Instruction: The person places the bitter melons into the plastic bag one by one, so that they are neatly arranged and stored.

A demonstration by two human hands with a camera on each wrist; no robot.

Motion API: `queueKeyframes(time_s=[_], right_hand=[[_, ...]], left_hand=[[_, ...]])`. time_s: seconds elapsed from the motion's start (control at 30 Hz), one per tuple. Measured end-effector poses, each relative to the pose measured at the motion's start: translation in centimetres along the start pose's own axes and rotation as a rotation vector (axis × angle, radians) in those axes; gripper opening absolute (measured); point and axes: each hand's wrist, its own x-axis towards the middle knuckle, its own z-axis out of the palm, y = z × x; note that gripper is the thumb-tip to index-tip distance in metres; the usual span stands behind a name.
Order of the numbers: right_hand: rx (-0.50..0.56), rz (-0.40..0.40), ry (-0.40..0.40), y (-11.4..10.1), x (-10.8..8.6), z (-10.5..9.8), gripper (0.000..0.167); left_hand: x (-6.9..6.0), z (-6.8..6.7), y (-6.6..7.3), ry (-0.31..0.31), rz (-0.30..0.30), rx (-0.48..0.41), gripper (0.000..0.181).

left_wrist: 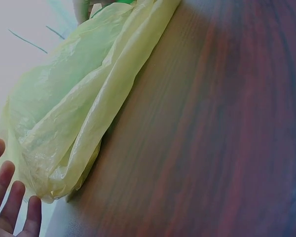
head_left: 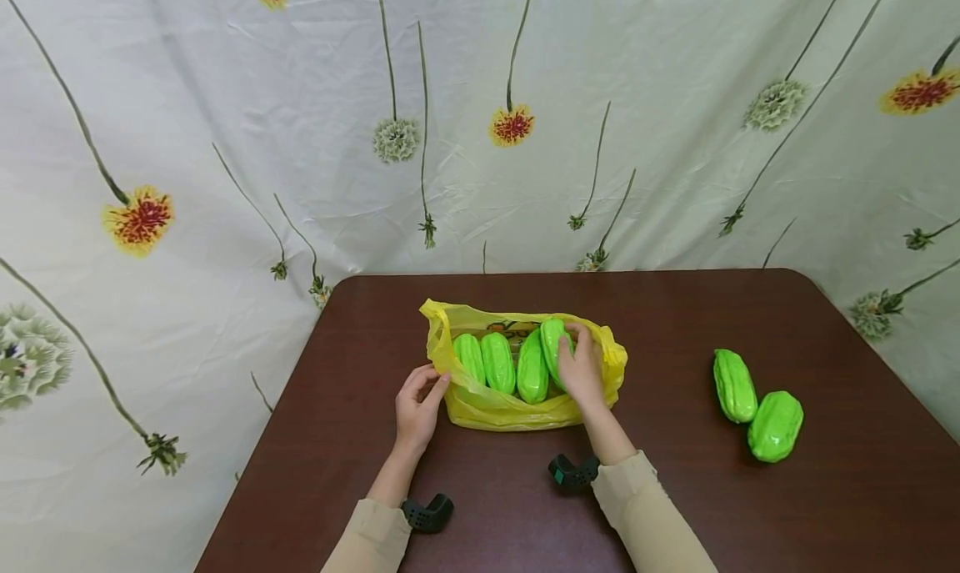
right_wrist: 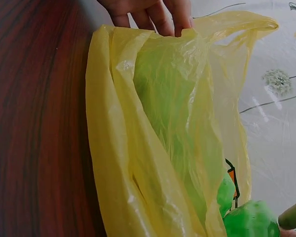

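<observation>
A yellow plastic bag (head_left: 517, 416) lies with its mouth open on the table, holding glossy bright green, ribbed, oblong gourd-like pieces, of which three (head_left: 498, 363) lie in a row. My right hand (head_left: 582, 371) grips a fourth green piece (head_left: 553, 346) at the bag's right side, inside the mouth; the right wrist view shows this piece (right_wrist: 251, 219) beside a fingertip. At the left end of the bag, my left hand (head_left: 418, 406) pinches the rim between thumb and forefinger. Its other fingers (left_wrist: 11, 207) are spread in the left wrist view, where the thumb is out of frame.
Two more green pieces (head_left: 775, 426) lie touching on the right part of the dark brown table (head_left: 480, 490). Behind the table's far edge hangs a white cloth (head_left: 315, 98) printed with flowers. A black band (head_left: 429, 515) sits on each wrist.
</observation>
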Motion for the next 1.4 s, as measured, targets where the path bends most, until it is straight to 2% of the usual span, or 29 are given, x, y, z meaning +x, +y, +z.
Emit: queueKeyframes(time_s=[0.37,0.6,1.0,1.17,1.4], right_hand=[[-0.062,0.061,-0.052,-0.2,0.0,-0.1,0.05],[-0.052,-0.022,0.019,-0.4,0.1,0.0,0.049],[-0.011,-0.113,0.072,-0.8,-0.3,-0.1,0.039],[0.038,-0.117,0.057,-1.6,-0.7,-0.4,0.039],[0.133,-0.122,-0.013,-3.1,-1.6,-1.3,0.04]], left_hand=[[0.0,0.1,0.1,0.009,0.006,0.0,0.013],[0.0,0.1,0.0,0.01,0.003,0.001,0.012],[0.0,0.1,-0.3,-0.002,0.011,-0.02,0.013],[0.1,0.0,-0.2,0.0,0.007,-0.022,0.013],[0.1,0.1,-0.2,0.002,0.012,-0.026,0.013]])
